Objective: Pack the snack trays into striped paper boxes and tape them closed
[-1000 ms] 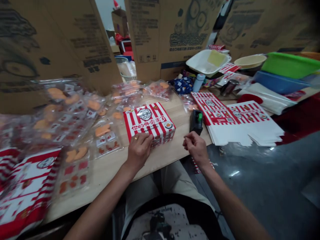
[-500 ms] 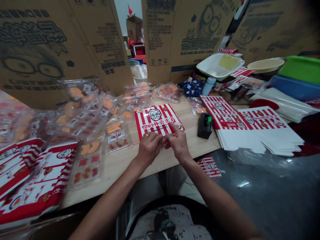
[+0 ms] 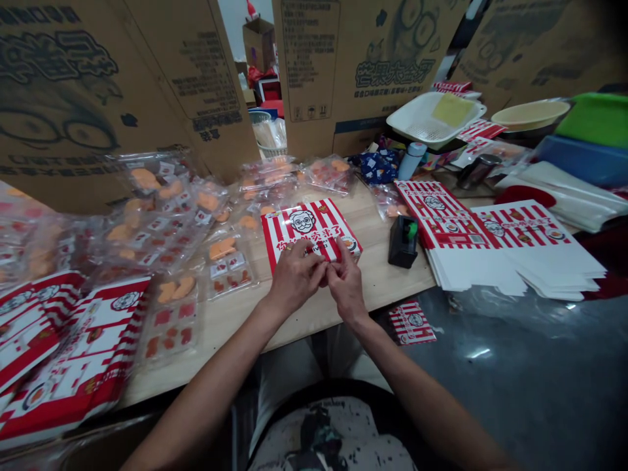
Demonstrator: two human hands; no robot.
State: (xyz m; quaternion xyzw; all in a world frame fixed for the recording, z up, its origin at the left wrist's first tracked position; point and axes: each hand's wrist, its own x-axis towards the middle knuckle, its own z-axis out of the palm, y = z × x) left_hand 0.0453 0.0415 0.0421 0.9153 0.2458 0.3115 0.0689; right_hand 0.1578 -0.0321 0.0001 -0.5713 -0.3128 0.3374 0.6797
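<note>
A red-and-white striped cardboard box [image 3: 304, 226] with a printed cartoon face and red lettering rests on the table in front of me. My left hand [image 3: 297, 273] is closed at the box's near edge, its fingers bent over the lettering. Across from it, my right hand [image 3: 345, 281] also grips that near edge, with one finger stretched along the top. The fingertips of both hands meet at the front of the box, and what lies between them is hidden. To the right stands a black tape dispenser [image 3: 403, 241] with a green core.
Clear plastic packs of orange and red pieces [image 3: 228, 265] cover the left and back of the table. Striped cartons [image 3: 93, 347] lie at front left; flat box blanks [image 3: 520, 261] are stacked at right. A white basket [image 3: 432, 121] and large cardboard boxes [image 3: 373, 72] stand behind.
Both hands have shifted slightly upward against the near edge of the box, and their fingertips have come together. My left hand now covers more of the lettering. The view has tilted slightly.
</note>
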